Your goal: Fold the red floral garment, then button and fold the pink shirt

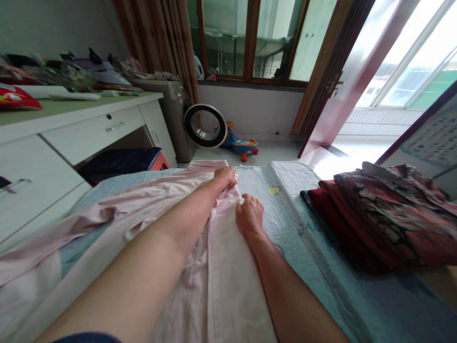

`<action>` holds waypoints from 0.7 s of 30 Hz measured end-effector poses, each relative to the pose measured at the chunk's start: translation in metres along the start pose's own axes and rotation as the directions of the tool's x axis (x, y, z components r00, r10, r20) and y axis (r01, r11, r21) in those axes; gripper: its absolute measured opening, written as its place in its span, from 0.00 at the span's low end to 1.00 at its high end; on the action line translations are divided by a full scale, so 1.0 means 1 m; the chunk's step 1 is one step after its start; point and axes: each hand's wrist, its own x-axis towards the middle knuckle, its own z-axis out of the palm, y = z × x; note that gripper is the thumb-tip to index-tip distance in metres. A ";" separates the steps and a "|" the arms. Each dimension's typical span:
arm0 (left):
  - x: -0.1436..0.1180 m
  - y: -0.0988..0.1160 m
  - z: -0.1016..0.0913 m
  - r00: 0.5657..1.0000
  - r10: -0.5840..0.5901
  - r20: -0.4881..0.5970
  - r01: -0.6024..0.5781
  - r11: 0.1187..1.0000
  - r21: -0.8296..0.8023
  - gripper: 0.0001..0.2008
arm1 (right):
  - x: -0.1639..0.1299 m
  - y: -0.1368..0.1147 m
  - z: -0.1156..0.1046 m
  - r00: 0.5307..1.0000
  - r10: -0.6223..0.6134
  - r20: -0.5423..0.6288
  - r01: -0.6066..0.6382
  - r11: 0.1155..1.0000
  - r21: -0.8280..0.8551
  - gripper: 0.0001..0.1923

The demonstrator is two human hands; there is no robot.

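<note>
A pale pink shirt [221,276] lies spread flat on a light blue quilted bed cover [303,228], one sleeve trailing off to the left. My left hand [225,177] reaches to the far end of the shirt and pinches its edge. Closer in, my right hand [250,215] grips the same front edge of the fabric at the shirt's right side. Both forearms stretch out over the garment.
A pile of red and floral clothes [385,214] sits on the bed at the right. A white desk with drawers [89,128] stands on the left, cluttered on top. Ahead are a round fan [206,126], a toy car [243,145], curtains and an open door.
</note>
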 end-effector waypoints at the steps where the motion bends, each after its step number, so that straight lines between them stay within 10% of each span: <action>1: 0.002 -0.001 -0.002 0.999 -0.039 -0.005 0.038 0.996 -0.076 0.14 | 0.000 0.000 0.000 1.000 0.007 -0.009 -0.007 1.000 -0.002 0.14; 6: 0.011 -0.013 -0.019 0.964 -0.259 0.061 0.236 0.730 -0.641 0.09 | 0.001 0.000 0.002 0.998 0.055 -0.025 -0.056 0.998 -0.023 0.11; 21: 0.025 -0.022 -0.026 0.978 -0.199 0.067 0.180 0.626 -0.759 0.07 | 0.003 0.002 -0.001 0.994 0.100 -0.035 -0.099 0.995 0.032 0.12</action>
